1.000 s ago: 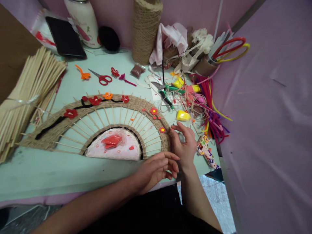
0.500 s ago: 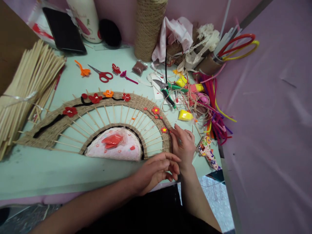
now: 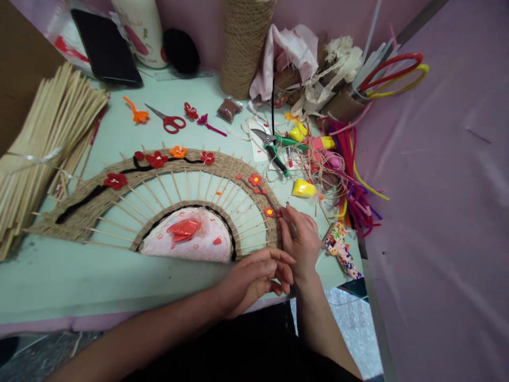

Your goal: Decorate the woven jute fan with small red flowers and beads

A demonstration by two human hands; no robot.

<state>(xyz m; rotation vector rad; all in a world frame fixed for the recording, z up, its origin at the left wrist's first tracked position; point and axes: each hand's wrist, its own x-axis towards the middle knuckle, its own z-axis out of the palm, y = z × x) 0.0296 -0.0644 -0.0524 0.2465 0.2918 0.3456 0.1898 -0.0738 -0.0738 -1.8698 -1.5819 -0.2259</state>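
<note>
A woven fan-shaped piece (image 3: pixel 234 164) of twine and thin sticks lies flat on the table. Red and orange flowers and a black stem trim its left and top; small red flowers with yellow centres (image 3: pixel 255 180) sit on its right side. My right hand (image 3: pixel 302 241) is at the fan's right edge, fingertips closed together beside a tiny red bit (image 3: pixel 279 215); what is between them is hidden. Over the fan's lower right corner, my left hand (image 3: pixel 254 276) hangs with fingers apart and loosely bent, holding nothing. A packet of red clay (image 3: pixel 185 228) rests on the pink half-round centre.
Red scissors (image 3: pixel 172 124), green-handled pruners (image 3: pixel 274 151) and a yellow packet (image 3: pixel 304 188) lie behind the fan. Bundled sticks (image 3: pixel 35 154) are at left. A flowered glue gun (image 3: pixel 341 249) and pipe cleaners (image 3: pixel 360 196) are at right. A twine roll (image 3: pixel 243 53) stands at the back.
The whole view has shifted very slightly. Both hands keep nearly the same place and pose, and the fan looks unchanged.
</note>
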